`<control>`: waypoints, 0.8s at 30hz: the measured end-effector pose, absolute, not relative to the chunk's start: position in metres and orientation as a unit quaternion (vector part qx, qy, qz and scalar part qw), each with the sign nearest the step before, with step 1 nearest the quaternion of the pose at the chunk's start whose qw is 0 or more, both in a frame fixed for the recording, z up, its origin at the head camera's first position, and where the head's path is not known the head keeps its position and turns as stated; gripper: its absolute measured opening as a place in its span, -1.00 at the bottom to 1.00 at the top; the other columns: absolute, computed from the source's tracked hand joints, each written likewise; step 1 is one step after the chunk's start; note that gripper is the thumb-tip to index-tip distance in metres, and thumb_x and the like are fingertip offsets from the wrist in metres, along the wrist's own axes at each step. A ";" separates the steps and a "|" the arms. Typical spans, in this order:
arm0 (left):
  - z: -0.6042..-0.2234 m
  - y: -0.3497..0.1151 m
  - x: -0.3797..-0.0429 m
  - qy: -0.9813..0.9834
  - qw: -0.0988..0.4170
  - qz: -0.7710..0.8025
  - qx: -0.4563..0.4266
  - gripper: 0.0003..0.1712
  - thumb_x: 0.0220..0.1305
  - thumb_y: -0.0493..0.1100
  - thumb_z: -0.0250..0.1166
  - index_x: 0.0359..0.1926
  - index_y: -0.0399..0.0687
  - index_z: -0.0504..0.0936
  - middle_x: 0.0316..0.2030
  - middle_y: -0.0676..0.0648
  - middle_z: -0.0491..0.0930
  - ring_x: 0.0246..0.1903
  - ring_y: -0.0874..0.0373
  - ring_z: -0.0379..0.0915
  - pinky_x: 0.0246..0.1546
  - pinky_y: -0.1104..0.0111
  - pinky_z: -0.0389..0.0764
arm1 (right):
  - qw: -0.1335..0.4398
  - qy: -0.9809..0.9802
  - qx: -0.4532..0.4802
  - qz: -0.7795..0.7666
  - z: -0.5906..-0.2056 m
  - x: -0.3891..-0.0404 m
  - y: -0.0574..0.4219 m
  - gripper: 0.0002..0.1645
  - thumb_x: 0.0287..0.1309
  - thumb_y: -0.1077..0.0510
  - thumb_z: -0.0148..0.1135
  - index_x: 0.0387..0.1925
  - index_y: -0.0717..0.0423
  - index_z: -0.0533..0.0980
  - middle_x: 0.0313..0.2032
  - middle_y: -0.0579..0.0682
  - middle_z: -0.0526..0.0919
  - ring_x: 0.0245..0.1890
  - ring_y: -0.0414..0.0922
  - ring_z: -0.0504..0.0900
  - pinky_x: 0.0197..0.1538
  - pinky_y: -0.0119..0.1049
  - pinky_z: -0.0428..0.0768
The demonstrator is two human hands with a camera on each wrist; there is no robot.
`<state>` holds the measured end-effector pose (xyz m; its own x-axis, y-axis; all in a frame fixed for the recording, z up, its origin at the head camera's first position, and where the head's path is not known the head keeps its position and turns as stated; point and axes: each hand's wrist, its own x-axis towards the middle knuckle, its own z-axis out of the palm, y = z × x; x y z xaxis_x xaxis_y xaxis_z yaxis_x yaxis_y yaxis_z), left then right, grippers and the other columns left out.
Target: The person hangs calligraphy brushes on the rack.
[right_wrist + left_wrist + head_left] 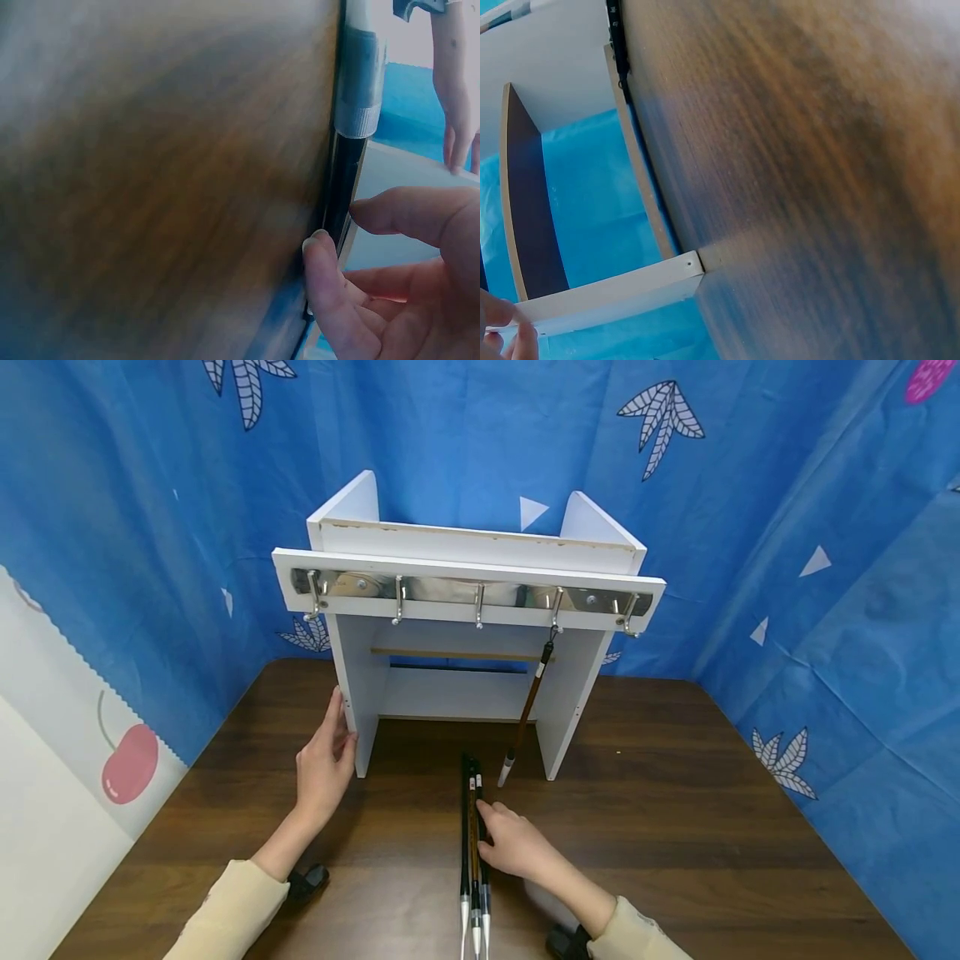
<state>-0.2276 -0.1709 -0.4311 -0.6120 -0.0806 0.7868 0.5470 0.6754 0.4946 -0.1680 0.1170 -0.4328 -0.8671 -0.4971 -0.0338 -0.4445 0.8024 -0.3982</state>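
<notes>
While the right grip [516, 845] pinches the rightmost lying brush [484, 881] on the worktop [660, 827], two more brushes [464, 843] lie just left, cut off at the tips; farther left, the left grip [324, 772], fingers extended, largely cropped in its wrist view, touches the rack [438, 612].

Blue curtain [465, 435]: top is being filled.
Wooden tabletop [697, 827]: bottom is being occupied.
White cloth [45, 777]: left edge is being lined.

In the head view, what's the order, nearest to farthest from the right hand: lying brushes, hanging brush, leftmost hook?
1. Lying brushes: at the right hand, on its left side.
2. Hanging brush: ahead, below the rail.
3. Leftmost hook: high up, near the rail's left end.
</notes>
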 end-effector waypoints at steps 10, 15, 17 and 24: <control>-0.431 -0.170 -0.227 -0.815 0.418 -0.375 -0.142 0.01 0.02 -0.57 0.30 0.44 0.02 0.10 0.02 -0.34 0.51 -0.24 -0.17 0.59 -0.37 0.05 0.60 | 0.059 0.955 -0.255 -0.140 -0.432 -0.167 0.118 -0.27 0.05 0.22 0.32 0.21 0.45 0.29 0.05 0.35 0.46 -0.19 0.08 0.61 -0.23 -0.17 0.62; -0.431 -0.170 -0.228 -0.814 0.423 -0.372 -0.147 -0.01 0.03 -0.57 0.28 0.44 -0.01 0.10 0.01 -0.35 0.50 -0.25 -0.18 0.59 -0.39 0.03 0.61 | 0.057 0.953 -0.264 -0.137 -0.429 -0.167 0.121 -0.27 -0.01 0.28 0.36 0.17 0.51 0.29 -0.03 0.35 0.51 -0.26 0.07 0.62 -0.29 -0.25 0.62; -0.432 -0.170 -0.229 -0.814 0.421 -0.371 -0.147 -0.02 0.04 -0.57 0.28 0.44 0.00 0.09 0.02 -0.35 0.50 -0.25 -0.18 0.59 -0.38 0.03 0.60 | 0.057 0.953 -0.266 -0.133 -0.427 -0.166 0.122 -0.28 -0.03 0.30 0.36 0.15 0.52 0.31 -0.04 0.35 0.52 -0.16 0.13 0.60 -0.25 -0.21 0.63; -0.432 -0.170 -0.228 -0.814 0.422 -0.372 -0.146 0.00 0.02 -0.58 0.28 0.44 -0.01 0.09 0.03 -0.35 0.49 -0.25 -0.20 0.58 -0.38 0.03 0.60 | 0.064 0.956 -0.269 -0.102 -0.424 -0.162 0.126 -0.29 -0.12 0.39 0.33 0.15 0.48 0.35 -0.08 0.31 0.55 -0.58 -0.13 0.52 -0.55 -0.37 0.52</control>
